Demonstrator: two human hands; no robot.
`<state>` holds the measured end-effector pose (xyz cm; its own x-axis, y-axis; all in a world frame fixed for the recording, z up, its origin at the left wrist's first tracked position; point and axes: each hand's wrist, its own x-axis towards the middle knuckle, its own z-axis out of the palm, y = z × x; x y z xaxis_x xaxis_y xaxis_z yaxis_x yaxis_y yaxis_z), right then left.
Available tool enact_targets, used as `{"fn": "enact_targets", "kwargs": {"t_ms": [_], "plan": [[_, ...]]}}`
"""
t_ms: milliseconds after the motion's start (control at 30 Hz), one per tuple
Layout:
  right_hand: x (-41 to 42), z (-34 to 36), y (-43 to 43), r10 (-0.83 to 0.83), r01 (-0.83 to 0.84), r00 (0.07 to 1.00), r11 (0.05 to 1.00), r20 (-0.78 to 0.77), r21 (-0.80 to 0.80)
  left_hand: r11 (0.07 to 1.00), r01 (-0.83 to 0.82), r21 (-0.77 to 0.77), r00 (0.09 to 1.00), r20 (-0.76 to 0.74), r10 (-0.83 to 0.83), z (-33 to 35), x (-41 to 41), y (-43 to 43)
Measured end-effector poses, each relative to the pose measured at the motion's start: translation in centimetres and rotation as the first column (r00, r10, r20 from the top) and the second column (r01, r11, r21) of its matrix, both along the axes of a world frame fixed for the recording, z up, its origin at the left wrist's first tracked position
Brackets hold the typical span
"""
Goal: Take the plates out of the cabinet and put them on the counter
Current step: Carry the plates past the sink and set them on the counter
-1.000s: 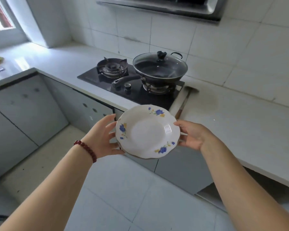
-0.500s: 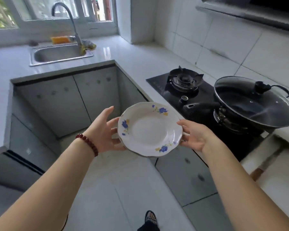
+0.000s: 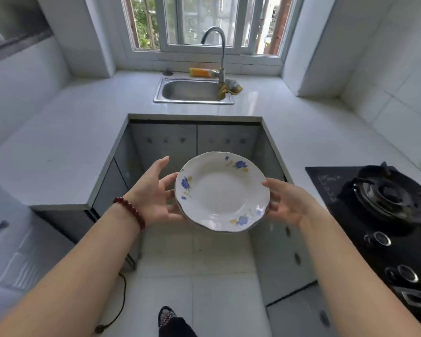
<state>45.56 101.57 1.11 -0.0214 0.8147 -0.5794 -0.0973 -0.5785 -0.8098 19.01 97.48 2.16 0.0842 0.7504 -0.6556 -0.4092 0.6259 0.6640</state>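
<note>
White counter (image 3: 66, 147) behind plates (image 3: 221, 190); lower plate mostly hidden.

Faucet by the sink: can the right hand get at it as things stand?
Probably not right away: the right hand is holding the plate with the left hand, and the faucet is across the floor gap.

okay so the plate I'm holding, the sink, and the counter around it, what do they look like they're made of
Plate: probably glazed ceramic or porcelain; glossy white with printed blue flowers and a scalloped rim, though melamine can't be ruled out.
Sink: stainless steel by its look; grey brushed metal with a bright flat rim.
Counter: polished stone or a stone-like composite; smooth, pale, and it mirrors the window light.
</note>
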Motion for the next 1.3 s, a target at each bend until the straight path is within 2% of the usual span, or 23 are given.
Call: {"fn": "enact_targets", "kwargs": {"t_ms": [567, 1133, 1300], "plan": [[-18.4, 0.1, 24.4, 0.170, -0.170, 0.985, 0.985, 0.010, -0.006, 0.989, -0.147, 0.007, 0.989, -0.017, 0.147, 0.2, -17.2, 20.2], [-26.7, 0.0, 51.7, 0.400, -0.400, 0.917, 0.917, -0.006, 0.014, 0.916, -0.401, -0.018, 0.916, 0.010, 0.401, -1.0, -23.3, 42.4], [-29.3, -0.2, 57.1, 0.444, -0.444, 0.896, 0.896, -0.002, 0.002, 0.881, -0.472, -0.043, 0.881, 0.023, 0.473, -1.0, -24.8, 46.3]]}}
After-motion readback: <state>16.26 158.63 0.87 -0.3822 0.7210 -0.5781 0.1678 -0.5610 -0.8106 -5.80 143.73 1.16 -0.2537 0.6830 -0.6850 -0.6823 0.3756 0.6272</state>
